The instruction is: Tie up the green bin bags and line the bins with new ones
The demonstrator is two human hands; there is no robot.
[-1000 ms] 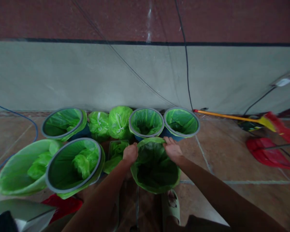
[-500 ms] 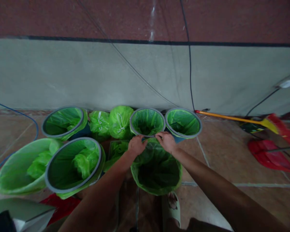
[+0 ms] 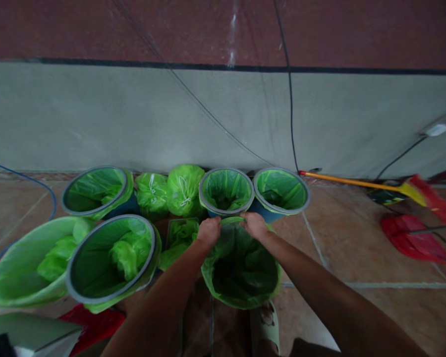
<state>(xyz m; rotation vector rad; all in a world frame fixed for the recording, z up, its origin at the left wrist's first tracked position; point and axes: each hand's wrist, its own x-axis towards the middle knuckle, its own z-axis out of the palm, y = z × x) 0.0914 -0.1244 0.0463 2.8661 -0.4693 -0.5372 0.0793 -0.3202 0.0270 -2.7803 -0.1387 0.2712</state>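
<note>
A bin lined with a green trash bag [image 3: 241,282] stands in front of my feet, its bag draped over the rim. At the left of its far edge, my left hand [image 3: 209,232] is closed on the bag's edge. My right hand [image 3: 255,226] grips the same edge a little to the right, fingers curled over it. Between the hands the green edge runs taut. Just beyond stand two lined bins with grey rims, the middle bin [image 3: 226,210] and the right bin [image 3: 281,210]. The fingertips are partly hidden behind the rim.
Tied green bags [image 3: 186,191] lie against the wall. More lined bins, including a grey-rimmed bin [image 3: 113,292] and a pale green bin [image 3: 18,295], stand at left. A broom [image 3: 357,182] and a red dustpan [image 3: 405,238] lie at right. A blue cable [image 3: 22,173] crosses the left floor.
Both hands have come slightly nearer to me, and the bag's far edge now shows between them, apart from the middle bin's rim. The other bins stay put.
</note>
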